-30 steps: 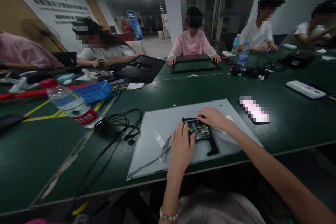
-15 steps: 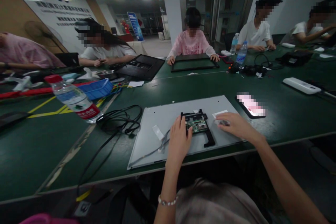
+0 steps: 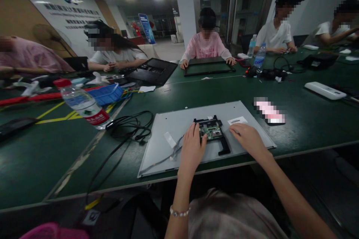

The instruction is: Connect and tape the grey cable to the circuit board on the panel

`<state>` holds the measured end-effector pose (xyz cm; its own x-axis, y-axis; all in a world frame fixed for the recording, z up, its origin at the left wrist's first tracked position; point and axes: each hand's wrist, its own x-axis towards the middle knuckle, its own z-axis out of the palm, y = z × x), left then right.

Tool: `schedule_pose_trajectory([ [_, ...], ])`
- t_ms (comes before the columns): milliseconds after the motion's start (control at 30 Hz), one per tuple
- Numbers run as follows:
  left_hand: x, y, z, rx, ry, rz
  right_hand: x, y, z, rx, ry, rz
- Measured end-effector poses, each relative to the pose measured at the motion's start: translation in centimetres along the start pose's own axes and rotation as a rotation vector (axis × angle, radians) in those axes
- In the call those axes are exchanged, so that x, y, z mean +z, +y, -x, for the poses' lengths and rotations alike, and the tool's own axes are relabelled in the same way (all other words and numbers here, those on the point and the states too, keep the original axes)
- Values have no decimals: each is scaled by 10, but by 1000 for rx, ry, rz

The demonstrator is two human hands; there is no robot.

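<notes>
Left grip (image 3: 192, 150) lies extended over the left edge of the circuit board (image 3: 212, 133), lower centre, clasp undetermined; right grip (image 3: 247, 136) is curled, contents undetermined; board appears light, stiff, fragile; hold by its black bracket (image 3: 224, 145)

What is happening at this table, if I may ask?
The person's left hand rests on a black bracket holding a circuit board, lying on a grey panel. The right hand is beside the bracket, near a white label; whether its fingers hold anything is unclear. Across the table, a co-worker's hands touch a black frame.
</notes>
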<state>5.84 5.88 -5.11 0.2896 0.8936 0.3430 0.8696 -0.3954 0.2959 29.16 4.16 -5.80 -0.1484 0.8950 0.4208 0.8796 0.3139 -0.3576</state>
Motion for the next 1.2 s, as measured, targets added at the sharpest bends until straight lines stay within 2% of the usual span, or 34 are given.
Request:
schedule_pose_trajectory([
  [133,1,0,0,8,-1,-30,7,-24,2,49,7,6],
  [267,1,0,1,13,-3,-52,12,-33,1,53,30,-7],
  [500,3,-1,1,26,32,-46,12,-25,7,55,54,-251],
  [667,2,-1,2,23,32,-40,5,-15,13,100,87,-291],
  [800,1,1,1,11,10,-44,1,-8,12,81,44,-282],
  [1033,1,1,1,17,13,-50,3,-7,-2,-65,-96,-204],
  [1200,1,1,2,18,7,-57,5,-7,-6,-84,-57,-84],
])
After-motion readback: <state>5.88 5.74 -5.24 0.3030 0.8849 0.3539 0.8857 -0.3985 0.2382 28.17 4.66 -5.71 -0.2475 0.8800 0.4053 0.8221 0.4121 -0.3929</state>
